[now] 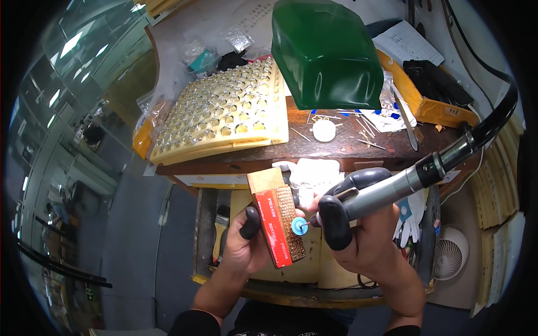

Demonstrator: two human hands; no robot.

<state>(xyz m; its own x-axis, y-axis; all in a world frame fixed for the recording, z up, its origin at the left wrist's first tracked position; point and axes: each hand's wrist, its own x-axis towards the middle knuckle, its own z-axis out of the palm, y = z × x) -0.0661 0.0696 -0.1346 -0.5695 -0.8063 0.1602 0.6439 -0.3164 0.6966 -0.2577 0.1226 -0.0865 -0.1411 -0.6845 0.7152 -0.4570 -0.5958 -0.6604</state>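
Evidently, a block (274, 227) lies gripped in the left hand (245, 243), a handpiece (386, 193) in the right hand (367, 238).

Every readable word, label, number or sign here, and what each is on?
Locations only; I don't copy wording.
Red label on the block in the left hand: repeated pale lettering, readable.
Wall: lines of dark characters, small and blurred.
Sheet: faint lines, too small to read.
Orange box: small dark mark, too small to read.
Dark clothing: pale lettering, cut off by the lower edge.
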